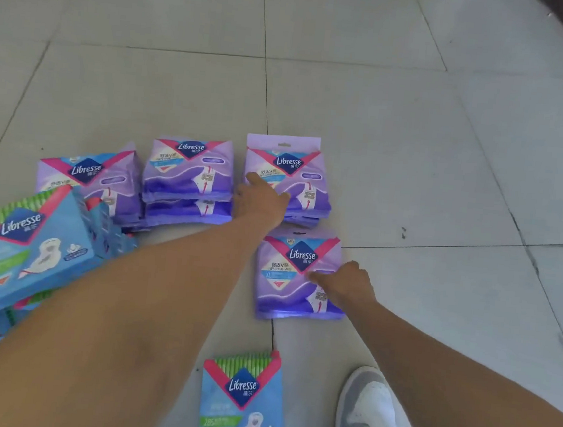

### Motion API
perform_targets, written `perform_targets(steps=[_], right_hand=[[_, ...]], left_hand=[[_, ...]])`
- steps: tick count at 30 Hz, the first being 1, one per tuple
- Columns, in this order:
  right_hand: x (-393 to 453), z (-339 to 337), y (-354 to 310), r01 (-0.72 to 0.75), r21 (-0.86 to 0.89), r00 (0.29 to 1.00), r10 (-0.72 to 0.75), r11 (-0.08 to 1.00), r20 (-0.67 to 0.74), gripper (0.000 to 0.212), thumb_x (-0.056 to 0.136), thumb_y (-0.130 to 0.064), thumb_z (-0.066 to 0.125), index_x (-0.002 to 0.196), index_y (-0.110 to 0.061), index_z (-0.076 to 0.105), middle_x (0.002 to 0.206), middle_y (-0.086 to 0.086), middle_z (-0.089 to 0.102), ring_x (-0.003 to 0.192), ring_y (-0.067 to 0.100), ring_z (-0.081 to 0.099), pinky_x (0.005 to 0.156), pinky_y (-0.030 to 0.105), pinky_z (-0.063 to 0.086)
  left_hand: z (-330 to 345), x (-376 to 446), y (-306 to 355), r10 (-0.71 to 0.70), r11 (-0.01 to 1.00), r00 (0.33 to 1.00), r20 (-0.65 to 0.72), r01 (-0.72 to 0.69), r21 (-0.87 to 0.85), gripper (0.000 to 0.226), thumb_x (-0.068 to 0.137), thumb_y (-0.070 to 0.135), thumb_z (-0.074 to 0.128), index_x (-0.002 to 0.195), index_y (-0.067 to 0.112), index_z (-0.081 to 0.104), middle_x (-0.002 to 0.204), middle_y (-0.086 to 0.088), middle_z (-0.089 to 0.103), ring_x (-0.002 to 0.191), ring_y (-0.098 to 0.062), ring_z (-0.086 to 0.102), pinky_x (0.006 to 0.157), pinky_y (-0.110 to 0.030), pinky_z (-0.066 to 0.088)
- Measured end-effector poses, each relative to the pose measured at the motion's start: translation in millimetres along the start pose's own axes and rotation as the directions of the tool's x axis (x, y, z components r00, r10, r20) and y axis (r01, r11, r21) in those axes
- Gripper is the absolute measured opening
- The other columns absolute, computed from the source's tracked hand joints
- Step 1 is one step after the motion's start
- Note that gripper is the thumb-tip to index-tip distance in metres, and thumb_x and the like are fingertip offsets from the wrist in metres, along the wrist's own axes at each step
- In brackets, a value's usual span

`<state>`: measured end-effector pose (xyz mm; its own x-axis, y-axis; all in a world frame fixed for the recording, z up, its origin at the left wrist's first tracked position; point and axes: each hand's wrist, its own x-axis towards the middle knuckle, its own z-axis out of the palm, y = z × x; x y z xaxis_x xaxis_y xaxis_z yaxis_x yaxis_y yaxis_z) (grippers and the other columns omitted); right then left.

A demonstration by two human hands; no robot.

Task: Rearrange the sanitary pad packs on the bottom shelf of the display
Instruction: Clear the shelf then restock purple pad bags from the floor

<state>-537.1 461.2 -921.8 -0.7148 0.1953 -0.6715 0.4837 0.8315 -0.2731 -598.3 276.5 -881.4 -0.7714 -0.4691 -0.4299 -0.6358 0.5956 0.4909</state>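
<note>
We see soft, glossy purple plastic sanitary pad packs lying flat on pale square floor tiles point(401, 128), each with a pink V-band and a dark blue diamond reading "Libresse". Our left hand point(261, 197) reaches onto the far-right purple stack with a flat hang-tab point(297, 173), fingers extended and touching its left edge, thumb side blurred. Our right hand point(345, 283) rests on the single near purple pack marked "XL" point(287, 282), index finger pointing across its face, the other fingers loosely curled; no grasp. Two more purple stacks lie left: middle point(187, 173) and left point(94, 181). Blue Libresse packs with green-striped tops, printed "285", sit far left point(22, 250) and bottom centre point(241, 402). A grey-white fabric sneaker point(367, 417) stands beside it.
</note>
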Motion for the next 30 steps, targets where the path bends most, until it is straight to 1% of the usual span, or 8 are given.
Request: perform_targets(steps=[4,9,12,15,18,22,27,30], right_hand=[[8,9,-3,0.024,-0.009,0.998,-0.025,1.000,-0.064,0.084,0.056,-0.070,0.073,0.114,-0.015,0.048,0.111,0.007,0.057,0.101,0.026,0.062,0.086,0.045,0.055],[15,8,-7,0.026,0.091,1.000,-0.025,0.995,-0.013,0.071,0.065,-0.056,0.080,0.112,-0.017,0.045,0.111,0.005,0.062,0.096,0.023,0.065,0.082,0.041,0.058],[16,8,-6,0.016,0.124,1.000,-0.017,0.992,0.002,0.072,0.063,-0.056,0.082,0.113,-0.018,0.047,0.110,0.005,0.064,0.095,0.023,0.066,0.081,0.041,0.059],[15,7,-3,0.010,0.146,1.000,-0.011,0.989,0.007,0.068,0.062,-0.057,0.082,0.108,-0.017,0.051,0.107,0.004,0.066,0.092,0.023,0.067,0.081,0.040,0.059],[9,3,-3,0.019,0.193,1.000,-0.023,0.981,0.017,0.054,0.066,-0.052,0.083,0.097,-0.018,0.053,0.102,0.005,0.068,0.089,0.023,0.068,0.081,0.039,0.058],[3,-8,-2,0.041,0.284,0.998,-0.055,0.958,0.040,0.054,0.065,-0.047,0.085,0.100,-0.013,0.059,0.100,0.006,0.070,0.087,0.026,0.070,0.082,0.043,0.059],[-11,-44,-1,0.071,0.366,0.997,-0.073,0.928,-0.008,0.056,0.070,-0.045,0.081,0.108,-0.009,0.061,0.104,0.011,0.069,0.091,0.030,0.069,0.085,0.046,0.058],[-28,-73,-5,0.090,0.420,0.996,-0.074,0.903,-0.054,0.055,0.071,-0.045,0.080,0.106,-0.009,0.060,0.103,0.011,0.070,0.089,0.029,0.069,0.082,0.047,0.059]], left_hand=[[13,13,5,-0.077,0.996,0.996,-0.045,0.079,0.031,0.097,0.086,0.052,0.062,0.150,0.001,0.009,0.146,-0.024,0.034,0.134,-0.039,0.036,0.104,-0.047,0.038],[12,18,7,-0.140,0.990,0.987,-0.083,0.137,-0.036,0.095,0.075,0.045,0.077,0.141,0.001,0.023,0.140,-0.021,0.041,0.129,-0.036,0.042,0.101,-0.042,0.041],[7,25,10,-0.194,0.969,0.981,0.006,0.193,-0.157,0.093,0.069,0.043,0.083,0.135,0.004,0.030,0.136,-0.015,0.046,0.126,-0.031,0.047,0.097,-0.039,0.044],[5,31,11,-0.185,0.924,0.978,0.091,0.205,-0.322,0.082,0.068,0.036,0.085,0.130,0.005,0.043,0.127,-0.010,0.057,0.114,-0.029,0.058,0.096,-0.040,0.050],[4,28,11,-0.152,0.875,0.981,0.124,0.192,-0.445,0.064,0.075,0.025,0.082,0.126,0.006,0.048,0.121,-0.011,0.061,0.109,-0.028,0.061,0.094,-0.041,0.052],[-4,18,7,-0.155,0.797,0.978,0.139,0.207,-0.568,0.048,0.075,0.015,0.081,0.114,0.004,0.055,0.113,-0.012,0.065,0.099,-0.026,0.064,0.075,-0.036,0.053],[-34,-6,9,-0.138,0.775,0.982,0.128,0.188,-0.603,0.045,0.077,0.012,0.079,0.115,0.003,0.056,0.109,-0.012,0.063,0.101,-0.029,0.062,0.090,-0.042,0.054],[-64,-20,16,-0.143,0.761,0.984,0.102,0.175,-0.625,0.053,0.074,0.013,0.081,0.118,0.002,0.055,0.112,-0.014,0.065,0.100,-0.031,0.064,0.089,-0.044,0.054]])
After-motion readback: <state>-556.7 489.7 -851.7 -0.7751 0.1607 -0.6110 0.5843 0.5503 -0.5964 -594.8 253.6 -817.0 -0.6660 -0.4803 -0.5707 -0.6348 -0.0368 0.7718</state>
